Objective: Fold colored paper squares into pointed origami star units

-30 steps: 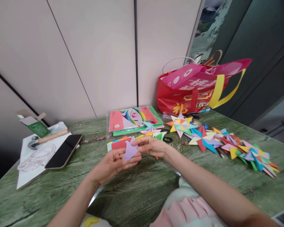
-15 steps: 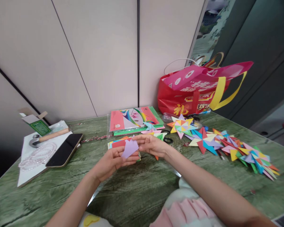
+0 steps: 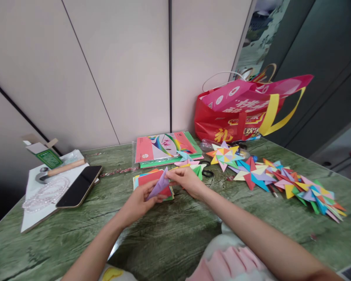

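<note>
The left hand [image 3: 142,200] grips the lower end of a folded purple paper [image 3: 160,184], and the right hand [image 3: 188,180] pinches its upper part, so that it sits tilted between the two, though the creases are hard to make out. Just beyond the hands lies a stack of coloured paper [image 3: 146,178]; a phone [image 3: 79,187] lies to their left, and paper stars [image 3: 250,171] spread out to their right.

A phone [image 3: 79,187] lies beside pale beads [image 3: 46,194] and what seems a hammer [image 3: 63,168], a red bag [image 3: 236,117] farther right.
</note>
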`<state>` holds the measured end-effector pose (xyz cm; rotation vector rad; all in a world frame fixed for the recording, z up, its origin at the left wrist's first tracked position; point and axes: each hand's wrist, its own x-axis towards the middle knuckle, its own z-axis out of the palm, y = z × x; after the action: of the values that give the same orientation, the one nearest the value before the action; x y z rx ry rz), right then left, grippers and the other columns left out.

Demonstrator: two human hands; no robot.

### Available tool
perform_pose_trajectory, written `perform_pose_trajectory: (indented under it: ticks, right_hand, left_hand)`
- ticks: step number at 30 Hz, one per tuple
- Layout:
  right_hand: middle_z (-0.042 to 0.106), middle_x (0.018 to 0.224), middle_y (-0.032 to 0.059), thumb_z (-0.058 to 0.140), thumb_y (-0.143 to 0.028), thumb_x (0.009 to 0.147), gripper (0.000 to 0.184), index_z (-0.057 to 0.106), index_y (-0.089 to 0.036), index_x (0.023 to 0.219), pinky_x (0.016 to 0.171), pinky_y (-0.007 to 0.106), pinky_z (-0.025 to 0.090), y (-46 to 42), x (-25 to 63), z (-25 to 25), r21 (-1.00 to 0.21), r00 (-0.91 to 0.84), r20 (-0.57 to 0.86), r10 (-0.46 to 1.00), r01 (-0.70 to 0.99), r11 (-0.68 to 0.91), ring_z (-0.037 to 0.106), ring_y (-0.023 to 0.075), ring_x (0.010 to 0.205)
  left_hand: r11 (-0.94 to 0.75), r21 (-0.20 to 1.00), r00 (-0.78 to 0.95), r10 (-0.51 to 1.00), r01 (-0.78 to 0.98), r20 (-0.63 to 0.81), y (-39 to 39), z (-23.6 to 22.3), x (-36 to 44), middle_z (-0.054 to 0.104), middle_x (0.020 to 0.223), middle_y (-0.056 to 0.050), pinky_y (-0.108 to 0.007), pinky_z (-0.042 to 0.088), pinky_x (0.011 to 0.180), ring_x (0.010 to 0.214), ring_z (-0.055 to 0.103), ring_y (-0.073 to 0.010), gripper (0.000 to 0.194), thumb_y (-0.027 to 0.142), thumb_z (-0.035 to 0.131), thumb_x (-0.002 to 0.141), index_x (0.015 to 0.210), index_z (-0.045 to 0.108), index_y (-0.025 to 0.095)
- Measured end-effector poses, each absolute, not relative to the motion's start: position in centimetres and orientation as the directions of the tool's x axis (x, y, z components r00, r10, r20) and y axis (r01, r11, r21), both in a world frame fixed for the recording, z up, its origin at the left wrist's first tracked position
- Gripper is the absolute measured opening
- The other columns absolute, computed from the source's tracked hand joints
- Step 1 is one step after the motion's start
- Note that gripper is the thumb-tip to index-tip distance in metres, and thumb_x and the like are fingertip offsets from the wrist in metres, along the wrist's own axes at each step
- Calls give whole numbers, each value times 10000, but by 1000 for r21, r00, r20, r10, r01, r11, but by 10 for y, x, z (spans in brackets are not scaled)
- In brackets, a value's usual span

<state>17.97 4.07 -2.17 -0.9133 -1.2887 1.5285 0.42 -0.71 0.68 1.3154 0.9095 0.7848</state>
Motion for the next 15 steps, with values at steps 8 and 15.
perform_pose_trajectory:
  ticks: [8,15]
  right_hand:
    - [652,829,37,764,-262,489,347,672,-144,802,735,306,475,37,184,-19,-992,-474,123,872,-77,98,590,159,774]
    - [561,983,52,732,-226,568,344,639,-183,896,736,301,475,27,178,-20,-906,-543,272,794,133,401,550,169,875]
  left_hand:
    - [219,973,430,887,-67,-170,-8,9,3,658,1016,-94,-290,459,737,867,610,-212,433,348,607,740,1134,571,172]
    - [326,931,381,892,-165,-245,-7,3,6,687,884,-77,-234,452,616,658,615,-149,463,258,662,703,1142,556,156]
